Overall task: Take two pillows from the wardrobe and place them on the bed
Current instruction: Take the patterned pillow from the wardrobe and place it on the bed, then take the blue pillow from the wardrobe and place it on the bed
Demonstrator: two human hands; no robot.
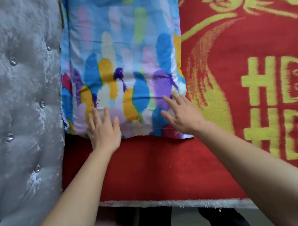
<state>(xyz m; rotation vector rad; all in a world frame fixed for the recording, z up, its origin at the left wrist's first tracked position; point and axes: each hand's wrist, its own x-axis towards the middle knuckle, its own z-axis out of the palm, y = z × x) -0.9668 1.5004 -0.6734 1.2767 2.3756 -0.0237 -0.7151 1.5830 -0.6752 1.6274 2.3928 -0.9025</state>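
While the feather-print pillow [124,62] lay on the red bedspread [251,77] beside the grey tufted headboard [9,99], the left hand [104,131] and right hand [183,116] rested flat, fingers spread, on its near end, gripping nothing.

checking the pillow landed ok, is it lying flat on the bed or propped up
Flat. The feather-print pillow lies on the red blanket beside the grey headboard, with the left hand and right hand open on top.
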